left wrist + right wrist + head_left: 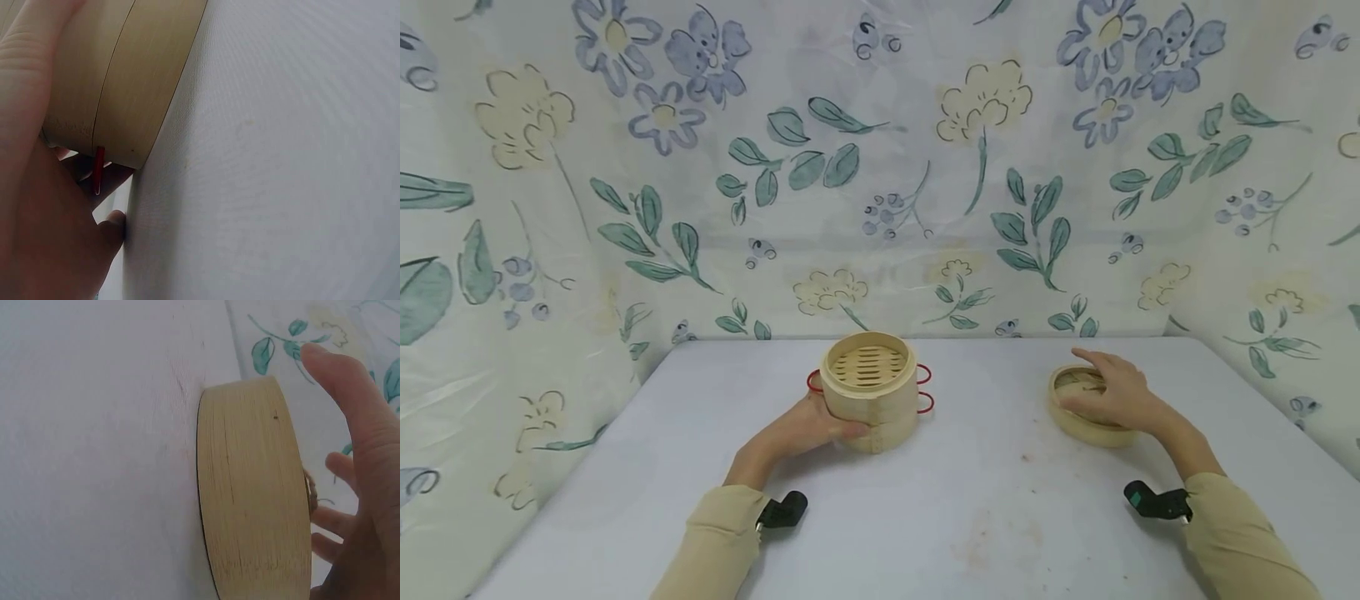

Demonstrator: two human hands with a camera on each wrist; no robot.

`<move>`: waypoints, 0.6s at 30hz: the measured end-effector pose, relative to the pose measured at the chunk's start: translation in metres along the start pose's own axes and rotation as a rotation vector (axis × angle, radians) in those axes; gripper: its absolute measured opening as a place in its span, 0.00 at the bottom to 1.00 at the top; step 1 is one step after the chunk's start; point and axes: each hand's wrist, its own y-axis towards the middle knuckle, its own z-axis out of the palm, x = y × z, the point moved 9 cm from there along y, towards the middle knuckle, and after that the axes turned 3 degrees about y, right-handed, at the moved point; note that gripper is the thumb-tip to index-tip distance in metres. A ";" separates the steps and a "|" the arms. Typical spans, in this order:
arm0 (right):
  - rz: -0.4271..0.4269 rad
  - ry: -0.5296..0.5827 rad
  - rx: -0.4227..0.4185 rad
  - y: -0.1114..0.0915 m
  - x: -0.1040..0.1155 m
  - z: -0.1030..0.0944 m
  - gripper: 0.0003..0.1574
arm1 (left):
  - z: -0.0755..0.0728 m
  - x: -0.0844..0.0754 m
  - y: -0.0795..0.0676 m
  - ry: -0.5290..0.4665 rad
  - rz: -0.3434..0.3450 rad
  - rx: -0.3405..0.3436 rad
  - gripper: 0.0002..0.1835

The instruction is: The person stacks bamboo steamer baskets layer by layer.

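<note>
A bamboo steamer [891,408] of stacked tiers, with slats [868,367] inside its top and red loop handles on its sides, stands upright on the white table. My left hand [816,423] grips it from the left, thumb across the front wall and the other fingers behind, beside a red loop handle [98,170]. To the right, the round bamboo lid [1092,432] lies flat on the table. Over it is my right hand [1116,392], fingers spread and loosely bent. In the right wrist view its thumb stands off the lid, and its fingertips are near a small woven loop [311,489] on top.
The white table [925,517] carries faint brownish stains between the hands. Behind it and along both sides hangs a flower-printed sheet [910,275]. A black wrist camera [782,510] sits at the left cuff, and another black camera [1157,502] at the right one.
</note>
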 end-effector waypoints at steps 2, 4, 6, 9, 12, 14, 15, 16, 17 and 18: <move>0.017 0.001 0.019 -0.001 -0.006 0.001 0.55 | 0.000 0.000 0.000 0.004 0.001 0.001 0.49; 0.026 -0.002 0.034 -0.001 -0.010 0.003 0.53 | 0.000 -0.001 0.000 0.003 0.009 0.003 0.48; 0.030 0.016 0.046 -0.001 -0.013 0.005 0.50 | -0.001 -0.002 0.000 0.012 0.011 0.003 0.47; 0.045 0.030 0.061 -0.001 -0.017 0.009 0.43 | -0.001 -0.002 -0.001 0.016 0.007 0.004 0.46; 0.069 0.015 0.061 -0.002 -0.021 0.012 0.39 | -0.001 -0.001 -0.001 0.020 0.001 0.008 0.45; 0.072 -0.017 0.047 -0.002 -0.023 0.013 0.37 | -0.001 -0.001 -0.001 0.021 0.004 0.014 0.45; 0.073 -0.032 0.043 -0.002 -0.024 0.013 0.37 | 0.000 -0.001 0.000 0.023 0.005 0.015 0.45; 0.074 -0.043 0.039 -0.003 -0.024 0.013 0.36 | 0.000 -0.001 0.000 0.021 0.005 0.016 0.45; 0.074 -0.052 0.036 -0.003 -0.024 0.013 0.36 | 0.000 -0.001 0.000 0.021 0.007 0.019 0.45; 0.072 -0.057 0.033 -0.004 -0.024 0.013 0.36 | 0.001 -0.001 0.000 0.019 0.011 0.020 0.45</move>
